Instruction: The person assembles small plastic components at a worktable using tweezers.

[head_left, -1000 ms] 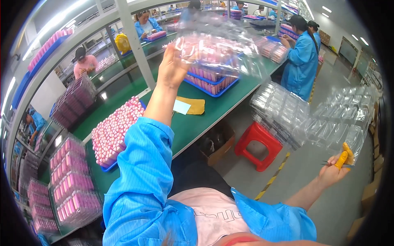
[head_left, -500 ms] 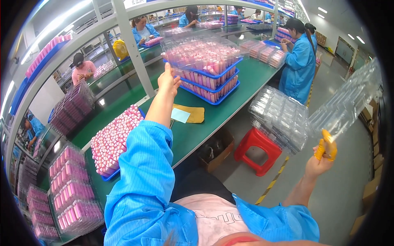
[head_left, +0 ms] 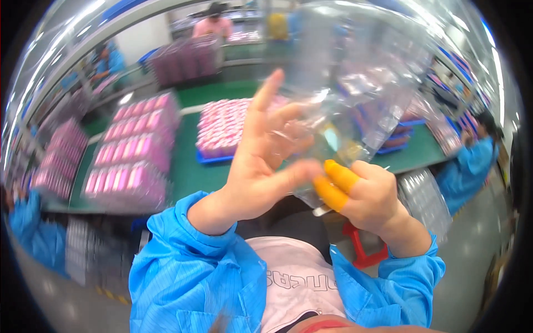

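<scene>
In front of me I hold up a clear plastic blister tray (head_left: 361,66), smeared by motion. My right hand (head_left: 369,194), with yellow finger cots on its fingertips, is closed on the tray's lower edge. My left hand (head_left: 264,152) is beside it with fingers spread, overlapping the tray's left side; whether it touches the plastic I cannot tell. Beyond the left hand, a blue tray (head_left: 216,157) packed with pink-and-white pieces (head_left: 225,125) rests on the green bench (head_left: 189,177). Behind the clear plastic, stacked blue trays (head_left: 397,139) show only in part.
To the left stand stacks of clear trays with pink pieces (head_left: 130,150). Empty clear trays (head_left: 425,197) are piled above a red stool (head_left: 363,250) at the right. A co-worker in blue (head_left: 469,161) is at the bench's right end; another in pink (head_left: 214,25) works across.
My view has turned left. The right hand has brought the clear tray from the far right to in front of me, and the left hand has come back from the stacked trays toward it.
</scene>
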Available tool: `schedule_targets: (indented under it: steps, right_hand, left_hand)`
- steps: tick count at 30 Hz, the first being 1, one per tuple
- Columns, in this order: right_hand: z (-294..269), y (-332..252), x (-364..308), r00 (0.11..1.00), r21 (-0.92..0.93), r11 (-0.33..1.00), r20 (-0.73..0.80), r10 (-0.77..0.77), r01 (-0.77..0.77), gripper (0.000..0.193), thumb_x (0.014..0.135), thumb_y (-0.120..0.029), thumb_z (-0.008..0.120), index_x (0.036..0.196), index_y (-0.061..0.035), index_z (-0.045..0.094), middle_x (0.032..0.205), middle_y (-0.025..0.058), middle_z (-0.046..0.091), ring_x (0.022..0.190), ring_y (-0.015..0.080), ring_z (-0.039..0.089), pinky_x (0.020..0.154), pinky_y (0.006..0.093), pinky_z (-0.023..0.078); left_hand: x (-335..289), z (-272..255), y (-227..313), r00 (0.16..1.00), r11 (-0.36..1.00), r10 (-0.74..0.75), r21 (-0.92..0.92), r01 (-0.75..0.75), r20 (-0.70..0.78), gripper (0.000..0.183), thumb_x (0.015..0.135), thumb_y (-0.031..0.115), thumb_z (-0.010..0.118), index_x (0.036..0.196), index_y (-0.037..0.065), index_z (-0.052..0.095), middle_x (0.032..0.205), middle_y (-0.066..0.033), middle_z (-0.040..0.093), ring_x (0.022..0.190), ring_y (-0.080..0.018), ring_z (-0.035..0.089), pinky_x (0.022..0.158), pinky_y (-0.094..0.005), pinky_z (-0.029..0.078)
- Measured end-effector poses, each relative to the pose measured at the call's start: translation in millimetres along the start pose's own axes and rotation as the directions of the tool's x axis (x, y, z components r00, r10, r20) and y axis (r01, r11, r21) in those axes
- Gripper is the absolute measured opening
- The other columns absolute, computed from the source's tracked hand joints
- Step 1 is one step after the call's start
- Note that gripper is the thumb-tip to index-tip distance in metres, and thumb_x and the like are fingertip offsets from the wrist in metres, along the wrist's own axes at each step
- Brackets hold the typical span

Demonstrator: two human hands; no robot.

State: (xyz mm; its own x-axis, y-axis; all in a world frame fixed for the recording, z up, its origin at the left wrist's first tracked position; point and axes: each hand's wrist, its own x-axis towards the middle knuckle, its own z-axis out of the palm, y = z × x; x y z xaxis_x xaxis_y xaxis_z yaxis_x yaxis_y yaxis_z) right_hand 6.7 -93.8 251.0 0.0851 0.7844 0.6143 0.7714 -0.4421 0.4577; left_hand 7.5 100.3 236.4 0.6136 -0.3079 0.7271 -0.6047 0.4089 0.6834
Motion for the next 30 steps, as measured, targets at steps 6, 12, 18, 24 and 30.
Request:
schedule_targets:
  steps: [6,12,18,24,30]
  right_hand:
    - [47,-41,85,0.986,0.401,0.902,-0.098,-0.131,0.16,0.04,0.063,-0.015,0.065,0.102,-0.0097,0.063,0.095,0.0037,0.06,0.054,0.012,0.051,0.045,0.0221,0.044]
    - [92,-55,98,0.971,0.902,0.37,0.176,0.159,-0.224,0.04,0.062,-0.014,0.066,0.101,-0.0179,0.064,0.107,0.0084,0.059,0.058,0.0161,0.056,0.049,0.0243,0.047]
    - [141,-58,95,1.0,0.628,0.778,-0.008,-0.022,0.022,0.033,0.068,-0.017,0.065,0.102,-0.0168,0.062,0.101,0.0058,0.059,0.069,0.0184,0.06,0.057,0.0259,0.049]
    - [168,-68,84,0.996,0.71,0.703,0.089,-0.024,-0.047,0.03,0.072,-0.018,0.064,0.101,-0.0145,0.06,0.1,0.0055,0.058,0.072,0.0199,0.06,0.059,0.0272,0.049]
    - [178,-68,63,0.971,0.705,0.681,0.236,0.036,-0.196,0.029,0.074,-0.019,0.063,0.102,-0.0136,0.059,0.097,0.005,0.058,0.074,0.0217,0.059,0.061,0.0293,0.049]
  left_hand:
    - [-66,-76,82,0.76,0.962,0.214,0.268,-0.054,-0.614,0.072,0.082,-0.002,0.048,0.136,0.019,0.006,0.113,-0.0209,0.047,0.092,-0.0331,0.058,0.066,-0.0356,0.055]
    - [-156,-186,185,0.54,0.901,0.069,0.284,0.327,-0.839,0.061,0.082,0.005,0.051,0.134,0.014,0.021,0.108,-0.0152,0.051,0.081,-0.0288,0.061,0.054,-0.029,0.052]
    - [-233,-302,247,0.41,0.844,-0.222,0.036,0.535,-0.885,0.053,0.081,0.007,0.052,0.131,0.012,0.035,0.095,-0.0076,0.056,0.073,-0.0197,0.06,0.05,-0.0233,0.046]
    - [-214,-356,228,0.266,0.032,-0.269,0.267,0.963,-0.926,0.055,0.073,0.011,0.058,0.126,0.014,0.045,0.074,0.0018,0.049,0.06,-0.0092,0.048,0.048,-0.0234,0.041]
    - [-222,-387,216,0.266,-0.095,-0.292,0.305,0.948,-0.919,0.057,0.072,0.011,0.058,0.128,0.014,0.044,0.077,0.0021,0.049,0.063,-0.0062,0.042,0.05,-0.0207,0.033]
